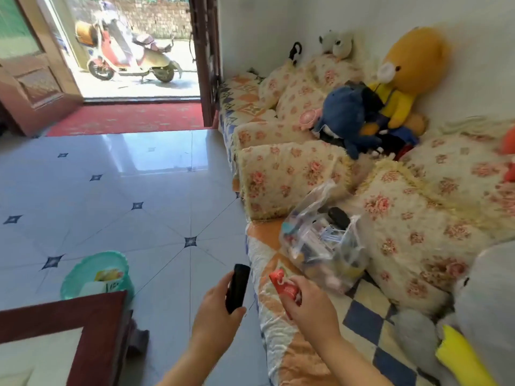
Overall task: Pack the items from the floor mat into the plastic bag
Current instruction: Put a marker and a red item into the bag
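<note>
Your left hand [216,303] grips a black oblong device [237,288]; your right hand [309,302] pinches a red packet [284,285] (crinkled) near the clear, stuffed plastic bag [323,240].

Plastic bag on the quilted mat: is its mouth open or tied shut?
Open. The plastic bag gapes upward, a black item poking from its untied mouth.
</note>
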A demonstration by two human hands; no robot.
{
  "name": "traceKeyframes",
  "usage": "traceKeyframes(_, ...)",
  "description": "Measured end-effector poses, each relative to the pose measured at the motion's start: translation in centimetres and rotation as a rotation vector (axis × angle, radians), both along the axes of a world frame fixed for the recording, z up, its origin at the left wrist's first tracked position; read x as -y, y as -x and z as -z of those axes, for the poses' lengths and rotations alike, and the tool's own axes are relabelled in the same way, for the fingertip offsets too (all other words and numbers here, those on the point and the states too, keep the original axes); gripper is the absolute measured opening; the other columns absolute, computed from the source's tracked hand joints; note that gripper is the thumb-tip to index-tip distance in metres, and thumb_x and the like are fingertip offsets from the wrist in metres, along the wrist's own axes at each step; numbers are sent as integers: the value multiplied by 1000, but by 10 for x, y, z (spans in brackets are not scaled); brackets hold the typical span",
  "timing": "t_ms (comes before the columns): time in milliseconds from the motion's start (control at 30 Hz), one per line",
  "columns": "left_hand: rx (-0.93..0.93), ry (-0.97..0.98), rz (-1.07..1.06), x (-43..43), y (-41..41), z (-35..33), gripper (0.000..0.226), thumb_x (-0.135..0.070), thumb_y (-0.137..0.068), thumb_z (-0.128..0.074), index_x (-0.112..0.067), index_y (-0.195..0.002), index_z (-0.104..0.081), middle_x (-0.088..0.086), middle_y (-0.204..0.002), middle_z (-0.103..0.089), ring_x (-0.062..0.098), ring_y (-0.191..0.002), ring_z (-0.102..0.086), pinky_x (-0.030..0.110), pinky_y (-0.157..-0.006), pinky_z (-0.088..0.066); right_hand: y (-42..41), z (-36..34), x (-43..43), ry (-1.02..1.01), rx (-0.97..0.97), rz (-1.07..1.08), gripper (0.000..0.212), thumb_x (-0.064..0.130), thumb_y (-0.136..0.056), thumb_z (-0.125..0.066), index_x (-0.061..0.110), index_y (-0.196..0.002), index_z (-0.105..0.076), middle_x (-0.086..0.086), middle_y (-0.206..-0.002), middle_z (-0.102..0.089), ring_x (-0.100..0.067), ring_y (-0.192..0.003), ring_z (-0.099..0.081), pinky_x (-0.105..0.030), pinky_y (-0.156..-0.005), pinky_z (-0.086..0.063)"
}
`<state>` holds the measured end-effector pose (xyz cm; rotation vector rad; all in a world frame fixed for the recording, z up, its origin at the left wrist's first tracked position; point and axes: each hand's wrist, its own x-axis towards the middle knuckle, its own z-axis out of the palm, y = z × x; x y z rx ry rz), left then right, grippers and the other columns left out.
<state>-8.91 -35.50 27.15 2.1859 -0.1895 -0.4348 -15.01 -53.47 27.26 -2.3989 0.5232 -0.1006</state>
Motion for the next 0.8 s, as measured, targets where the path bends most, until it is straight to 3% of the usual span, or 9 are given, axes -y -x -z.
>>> traceKeyframes(133,-15,-65,148,91,-39,-5,69,-20,-85,-62,-37,-141,-26,-3,-117,-50,16,-101,-56,27,-81,-47,-14,0,76,-17,-33,119,33,47,-88,-52,32,-118,-51,12,-97,-54,-6,-83,-51,-17,-59,-38)
traceKeyframes(233,-39,-108,237,151,-56,-6,69,-21,-85,-62,-39,-141,-24,-3,-121,-50,16,-102,-57,26,-77,-46,-18,-3,119,-48,-45,171,32,48,-89,-51,34,-118,-49,13,-100,-55,-6,-88,-52,-19,-68,-43)
traceKeyframes(433,-77,-131,364,237,-92,8,72,-21,-76,-63,-45,-136,-30,-9,-103,-58,13,-89,-61,30,-70,-52,-33,1,170,-67,-49,283,38,52,-89,-49,34,-122,-49,16,-105,-55,-2,-92,-51,-16,-65,-41)
traceKeyframes(500,-105,-122,393,261,-108,13,73,-20,-74,-66,-41,-136,-33,-8,-100,-59,13,-86,-60,31,-71,-53,-41,1,183,-61,-58,318,38,52,-88,-49,34,-121,-50,17,-104,-54,0,-90,-49,-12,-63,-39)
traceKeyframes(600,-135,-114,440,300,-137,20,71,-16,-79,-67,-31,-139,-33,-7,-100,-55,14,-86,-60,21,-63,-48,-60,-1,205,-50,-76,361,37,50,-87,-51,35,-121,-48,17,-102,-51,1,-87,-48,-11,-63,-39)
traceKeyframes(800,-242,-128,465,369,-204,55,66,-17,-82,-66,-24,-139,-34,1,-117,-62,15,-90,-62,26,-74,-53,-123,1,242,-68,-103,495,40,50,-86,-54,34,-123,-48,16,-112,-54,2,-91,-49,-8,-69,-39)
